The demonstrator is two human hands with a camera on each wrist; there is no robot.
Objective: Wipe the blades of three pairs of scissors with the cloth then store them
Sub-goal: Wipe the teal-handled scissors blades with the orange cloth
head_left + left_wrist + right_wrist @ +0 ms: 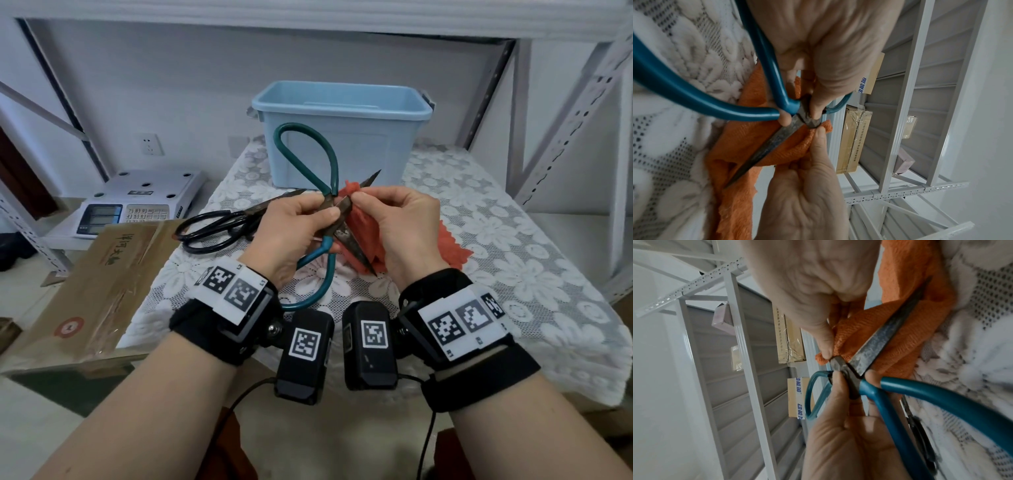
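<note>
Teal-handled scissors point(330, 161) point(694, 95) point(941, 399) hang spread wide above the table. My left hand point(301, 219) point(818, 65) point(840, 426) pinches them at the pivot. My right hand point(397, 219) point(807, 186) point(813, 293) holds an orange cloth point(366, 236) point(748, 142) point(906, 331) bunched round one blade just beyond the pivot. The other dark blade point(356, 253) point(764, 146) point(890, 331) lies bare across the cloth. Black-handled scissors point(219, 226) point(918, 431) lie on the table to the left. A light blue plastic bin point(342, 133) stands open behind.
A white lace cloth covers the table point(496, 240). At the left are a cardboard box point(99, 284) and a white electronic scale point(137, 202). White metal shelving point(582, 102) frames the sides, with boxes on racks.
</note>
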